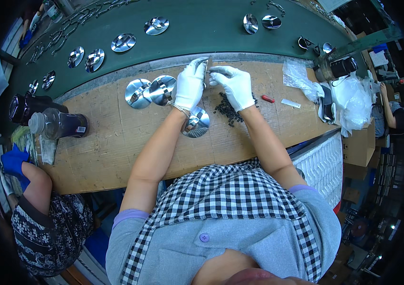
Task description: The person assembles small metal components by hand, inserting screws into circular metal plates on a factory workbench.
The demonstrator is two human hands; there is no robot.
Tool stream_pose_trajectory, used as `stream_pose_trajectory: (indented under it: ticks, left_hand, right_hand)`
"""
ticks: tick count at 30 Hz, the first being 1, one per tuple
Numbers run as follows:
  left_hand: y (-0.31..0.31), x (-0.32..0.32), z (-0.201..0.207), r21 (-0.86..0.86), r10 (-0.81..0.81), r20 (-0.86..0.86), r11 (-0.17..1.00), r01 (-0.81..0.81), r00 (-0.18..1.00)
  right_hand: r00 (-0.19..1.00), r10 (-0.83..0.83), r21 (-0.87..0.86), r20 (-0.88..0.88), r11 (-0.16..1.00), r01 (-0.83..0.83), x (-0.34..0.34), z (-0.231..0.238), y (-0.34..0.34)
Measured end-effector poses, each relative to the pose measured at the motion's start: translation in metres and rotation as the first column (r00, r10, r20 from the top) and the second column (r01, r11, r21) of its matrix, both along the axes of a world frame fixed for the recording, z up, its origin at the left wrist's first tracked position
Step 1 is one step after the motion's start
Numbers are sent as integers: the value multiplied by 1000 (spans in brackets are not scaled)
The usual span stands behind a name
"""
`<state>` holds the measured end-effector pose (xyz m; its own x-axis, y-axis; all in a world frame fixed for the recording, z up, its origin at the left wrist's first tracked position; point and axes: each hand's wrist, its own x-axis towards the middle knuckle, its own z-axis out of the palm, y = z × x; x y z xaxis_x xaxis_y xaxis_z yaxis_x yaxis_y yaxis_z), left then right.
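My left hand, in a white glove, grips a shiny metal disc turned nearly edge-on. My gloved right hand is at the disc's right side with thumb and fingers pinched together; what they hold, if anything, is too small to make out. Below the right hand lies a loose pile of small black pieces. Two polished discs with raised metal fittings, one at the left and one partly behind my left hand, rest on the cardboard. A third disc lies by my left wrist.
Cardboard covers the bench. A green belt beyond carries more discs and metal parts. A red object and white strip lie right. Jars stand left; plastic bags sit right. Another person is at left.
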<state>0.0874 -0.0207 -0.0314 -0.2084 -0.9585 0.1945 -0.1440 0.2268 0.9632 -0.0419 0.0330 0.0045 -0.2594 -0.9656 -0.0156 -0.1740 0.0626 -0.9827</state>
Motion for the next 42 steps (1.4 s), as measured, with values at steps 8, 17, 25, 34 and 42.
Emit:
stream_pose_trajectory:
  ticks: [8,17,25,34,42]
  left_hand:
    - [-12,-1,-16,188,-60,-248,976,109,967]
    - [-16,4,-6,301,55,-231,954,17,971]
    - [-7,8,-4,329,107,-215,944,-31,971]
    - [-11,7,-1,441,258,-348,893,-85,902]
    - [-18,8,11,328,83,-441,942,75,894]
  right_hand:
    - [986,-131,-219,-100,970,107,-10,-4,-17]
    - [803,-249,150,541,968,199,-61,-35,-86]
    - [999,32,-97,-13,995,-33,24,-19,-187]
    - [937,188,35,-294,982,-186,47,5,-199]
    - [965,149,33,-214,989,-146,3,35,-58]
